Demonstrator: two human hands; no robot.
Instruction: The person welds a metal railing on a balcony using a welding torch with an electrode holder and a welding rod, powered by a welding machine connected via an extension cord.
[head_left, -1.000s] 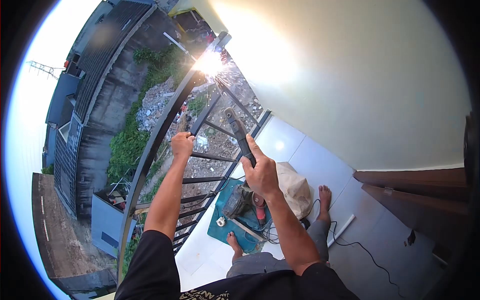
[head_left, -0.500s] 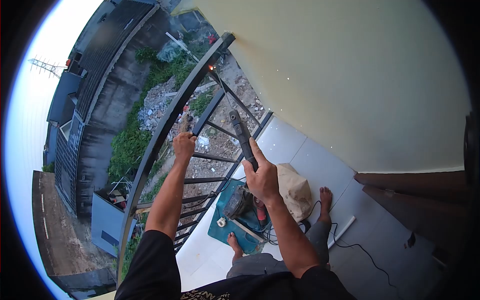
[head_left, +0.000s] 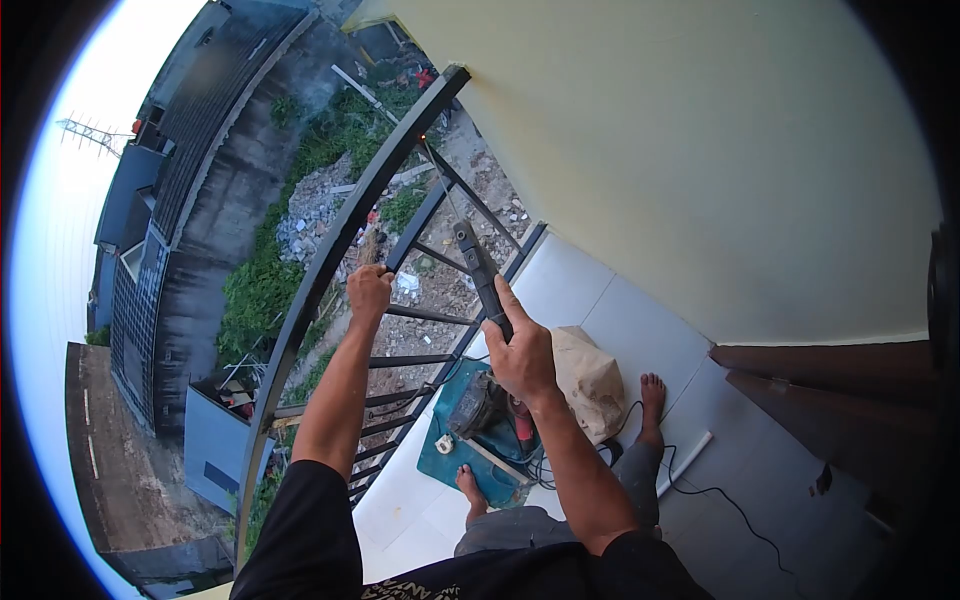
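Observation:
My right hand point(head_left: 522, 358) is wrapped round a black welding electrode holder point(head_left: 476, 262). From its jaw a thin welding rod point(head_left: 447, 188) reaches up to the underside of the dark top rail point(head_left: 345, 225), where a small orange glow shows at the joint with a thin upright. Left of the holder, my left hand point(head_left: 370, 292) is closed on the dark lower bar point(head_left: 418, 222) of the balcony railing, its fingertips partly hidden.
On the tiled floor lie a teal mat point(head_left: 436, 460), a dark machine point(head_left: 478, 405), a red-and-black power tool point(head_left: 522, 424) and a beige sack point(head_left: 590, 385). Cables point(head_left: 735, 497) trail right, by a white stick point(head_left: 685, 463). A cream wall point(head_left: 700, 180) stands right; beyond the railing, rubble drops away below.
The electrode holder and my right hand have shifted slightly left. The glow at the joint is smaller, and the flying sparks are gone. My left hand stays in place.

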